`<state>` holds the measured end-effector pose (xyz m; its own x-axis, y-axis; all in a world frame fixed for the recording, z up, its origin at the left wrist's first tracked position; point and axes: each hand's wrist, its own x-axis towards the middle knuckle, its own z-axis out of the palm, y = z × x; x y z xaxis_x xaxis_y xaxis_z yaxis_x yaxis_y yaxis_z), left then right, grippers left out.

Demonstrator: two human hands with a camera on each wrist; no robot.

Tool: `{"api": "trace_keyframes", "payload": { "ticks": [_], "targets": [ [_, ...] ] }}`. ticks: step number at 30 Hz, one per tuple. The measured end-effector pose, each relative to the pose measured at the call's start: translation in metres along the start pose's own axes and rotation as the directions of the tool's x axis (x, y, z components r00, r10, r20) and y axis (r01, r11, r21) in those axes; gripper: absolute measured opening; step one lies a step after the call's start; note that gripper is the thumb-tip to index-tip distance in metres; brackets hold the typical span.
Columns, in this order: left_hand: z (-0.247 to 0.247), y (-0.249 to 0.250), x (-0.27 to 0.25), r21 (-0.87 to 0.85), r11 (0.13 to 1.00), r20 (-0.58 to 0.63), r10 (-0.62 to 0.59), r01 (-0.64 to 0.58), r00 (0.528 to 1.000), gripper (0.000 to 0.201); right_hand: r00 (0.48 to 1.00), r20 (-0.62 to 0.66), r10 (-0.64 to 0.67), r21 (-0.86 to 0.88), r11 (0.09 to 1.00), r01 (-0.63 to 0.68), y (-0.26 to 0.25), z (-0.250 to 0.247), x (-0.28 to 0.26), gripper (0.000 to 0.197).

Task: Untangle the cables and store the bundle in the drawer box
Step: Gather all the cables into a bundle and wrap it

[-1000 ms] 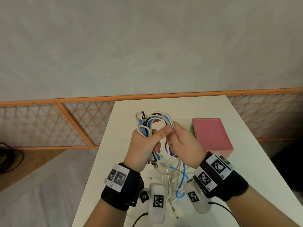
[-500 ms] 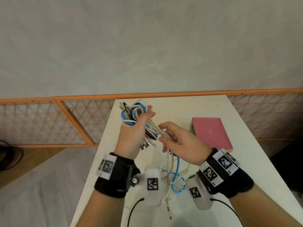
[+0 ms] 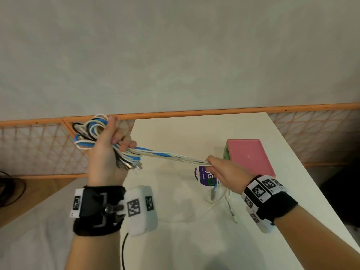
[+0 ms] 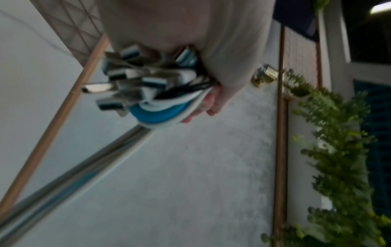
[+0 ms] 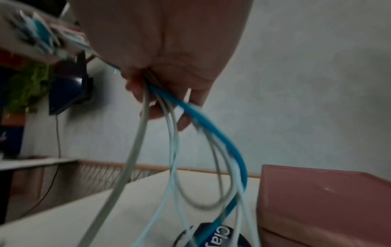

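My left hand point(image 3: 109, 152) is raised at the table's left edge and grips a coiled bundle of white, blue and black cables point(image 3: 91, 133), with metal plugs point(image 4: 118, 78) sticking out below the fist. From it a strand of cables point(image 3: 171, 155) runs taut to my right hand point(image 3: 220, 168), which pinches them beside the pink drawer box point(image 3: 251, 156). Below the right hand point(image 5: 165, 83) the loose cable ends point(image 5: 173, 150) hang down to the table point(image 3: 194, 240). The box point(image 5: 317, 200) is closed.
A round purple sticker or disc point(image 3: 203, 177) lies on the white table under my right hand. An orange lattice fence point(image 3: 39, 149) runs behind the table below a grey wall. Floor lies to the left of the table.
My hands have drawn apart: the left rose up and to the left with the coil, the right moved right toward the pink box, and the cables between them have pulled taut.
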<state>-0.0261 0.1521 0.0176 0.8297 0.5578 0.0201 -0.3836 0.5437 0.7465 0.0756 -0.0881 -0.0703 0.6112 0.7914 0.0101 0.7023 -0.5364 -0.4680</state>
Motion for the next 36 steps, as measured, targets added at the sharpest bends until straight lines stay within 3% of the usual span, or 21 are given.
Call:
{"api": "trace_keyframes", "payload": {
  "ticks": [2, 4, 5, 7, 8, 10, 12, 15, 17, 20, 23, 28, 31, 33, 36],
  "targets": [
    [-0.001, 0.005, 0.002, 0.067, 0.997, 0.007, 0.025, -0.025, 1.0, 0.026, 0.999, 0.021, 0.024, 0.005, 1.0, -0.024, 0.001, 0.003, 0.002, 0.021],
    [-0.002, 0.004, 0.004, 0.262, 0.963, 0.038, 0.053, -0.061, 0.998, 0.028, 0.997, 0.03, 0.069, 0.083, 0.994, -0.071, 0.001, 0.005, 0.002, 0.019],
    [-0.001, 0.002, 0.004, 0.427, 0.896, 0.079, 0.098, -0.122, 0.992, 0.03, 0.997, 0.029, 0.077, 0.12, 0.99, -0.08, 0.0, 0.003, 0.002, 0.018],
    [0.0, 0.0, 0.001, 0.708, 0.658, 0.209, 0.151, -0.256, 0.966, 0.03, 0.998, 0.006, 0.064, 0.146, 0.987, -0.064, -0.003, -0.004, 0.002, 0.018],
    [0.002, -0.001, -0.001, 0.778, 0.56, 0.255, 0.132, -0.284, 0.958, 0.025, 0.999, -0.005, 0.049, 0.138, 0.989, -0.048, -0.006, -0.01, 0.002, 0.017],
    [0.007, -0.006, -0.006, 0.848, 0.464, 0.281, 0.019, -0.257, 0.96, 0.021, 1.0, -0.011, 0.009, 0.087, 0.996, -0.008, -0.015, -0.024, 0.004, 0.018],
    [0.012, -0.016, -0.012, 0.878, 0.432, 0.292, -0.142, -0.206, 0.946, 0.041, 0.999, -0.001, -0.038, -0.008, 0.999, 0.038, -0.026, -0.038, 0.007, 0.02],
    [0.017, -0.033, -0.018, 0.874, 0.455, 0.322, -0.282, -0.17, 0.904, 0.053, 0.993, 0.024, -0.116, -0.094, 0.989, 0.118, -0.04, -0.054, 0.008, 0.021],
    [0.021, -0.042, -0.021, 0.879, 0.443, 0.335, -0.313, -0.175, 0.889, 0.041, 0.991, 0.035, -0.132, -0.101, 0.986, 0.135, -0.044, -0.062, 0.006, 0.02],
    [0.027, -0.05, -0.026, 0.869, 0.46, 0.343, -0.297, -0.181, 0.891, 0.016, 0.988, -0.061, -0.144, -0.044, 0.989, 0.142, -0.044, -0.069, 0.001, 0.019],
    [0.028, -0.062, -0.029, 0.836, 0.532, 0.306, -0.257, -0.13, 0.917, 0.019, 0.982, -0.133, -0.137, 0.036, 0.989, 0.143, -0.043, -0.07, 0.0, 0.017],
    [0.028, -0.075, -0.031, 0.757, 0.654, 0.248, -0.298, 0.007, 0.922, 0.013, 0.967, -0.232, -0.104, 0.207, 0.966, 0.153, -0.04, -0.06, 0.004, 0.013],
    [0.027, -0.08, -0.035, 0.654, 0.744, 0.264, -0.397, 0.14, 0.879, 0.015, 0.952, -0.305, -0.018, 0.354, 0.926, 0.131, -0.042, -0.051, 0.007, 0.015],
    [0.027, -0.083, -0.038, 0.533, 0.812, 0.31, -0.448, 0.237, 0.838, 0.026, 0.921, -0.387, 0.052, 0.468, 0.871, 0.147, -0.043, -0.048, 0.009, 0.012],
    [0.027, -0.083, -0.037, 0.37, 0.886, 0.249, -0.384, 0.279, 0.889, 0.026, 0.894, -0.442, 0.079, 0.464, 0.873, 0.152, -0.041, -0.045, 0.01, 0.014]
  ]
}}
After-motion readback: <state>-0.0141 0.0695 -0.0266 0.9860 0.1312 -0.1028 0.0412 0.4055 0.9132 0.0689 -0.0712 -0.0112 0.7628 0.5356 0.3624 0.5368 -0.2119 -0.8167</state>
